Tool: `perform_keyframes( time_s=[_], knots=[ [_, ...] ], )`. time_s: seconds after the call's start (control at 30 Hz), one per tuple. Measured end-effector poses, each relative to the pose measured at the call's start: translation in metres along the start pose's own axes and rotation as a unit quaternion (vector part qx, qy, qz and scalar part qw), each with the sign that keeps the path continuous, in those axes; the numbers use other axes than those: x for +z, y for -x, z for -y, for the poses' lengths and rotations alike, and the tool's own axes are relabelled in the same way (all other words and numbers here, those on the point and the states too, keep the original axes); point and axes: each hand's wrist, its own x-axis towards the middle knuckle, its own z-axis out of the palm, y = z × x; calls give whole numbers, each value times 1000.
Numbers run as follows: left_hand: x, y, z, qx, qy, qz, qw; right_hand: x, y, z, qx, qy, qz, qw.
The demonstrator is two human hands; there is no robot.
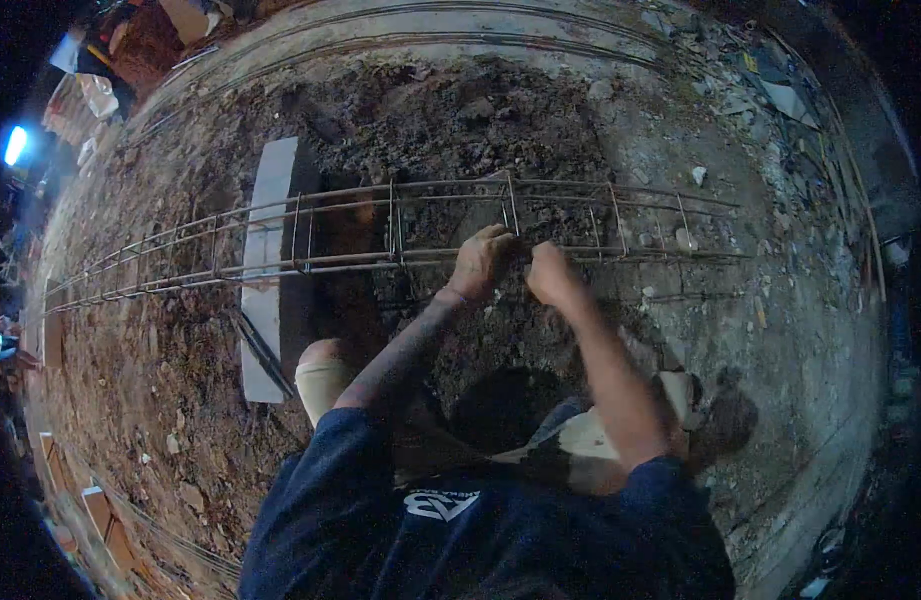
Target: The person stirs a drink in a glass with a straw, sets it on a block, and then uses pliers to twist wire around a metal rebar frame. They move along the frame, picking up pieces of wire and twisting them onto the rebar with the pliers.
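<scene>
- The rebar cage (392, 230) lies lengthwise over the dug earth (460, 130), crossing a pale slab (270, 230) on its left stretch
- The left hand (480, 262) has its fingers curled around the cage's near bar, beside a stirrup (616, 220)
- The right hand (552, 272) sits just beside it, balled into a fist at the same bar; what it pinches cannot be told
- Stirrups stand on both sides of the hands, so the frame looks largely assembled; which joints are already bound is too small to tell
</scene>
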Motion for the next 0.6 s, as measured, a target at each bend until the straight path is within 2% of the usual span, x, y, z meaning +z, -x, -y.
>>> perform_keyframes(
  time_s=[0.03,0.1,0.17,0.2,0.23,0.27,0.33,0.37,0.4,0.43,0.47,0.5,0.53,0.6],
  knots=[
    [1,3,-1,3,6,-1,1000,-31,1,17,78,-36,57,995],
    [7,10,-5,18,-146,-1,989,-59,-13,22,26,76,120,989],
    [4,16,-17,10,-122,-27,992,-77,-31,35,8,118,138,983],
    [4,14,-22,5,-105,-52,993,-85,-43,48,-77,189,161,966],
    [26,5,0,21,-14,-194,981,-92,-51,60,-161,258,182,935],
    [17,-1,-6,23,-12,-196,980,-95,-57,71,-160,261,181,935],
    [1,-15,-14,-112,-114,-24,987,-100,-64,90,-230,363,171,887],
    [18,-24,18,-111,-109,-23,988,-105,-63,98,-227,365,175,886],
    [52,-33,73,-41,-54,-94,993,-111,-63,105,-323,302,37,896],
    [56,-32,84,-10,-22,-130,991,-119,-63,112,-410,228,-101,877],
    [59,-30,95,24,7,-163,986,-126,-48,121,-408,228,-95,879],
    [36,-21,79,76,-53,-144,985,-133,-19,131,-287,-36,-184,939],
    [19,-15,63,131,-111,-124,977,-136,2,135,-137,-294,-259,910],
    [10,-10,43,111,-107,-140,978,-65,8,74,127,-296,-324,889]
  ],
)
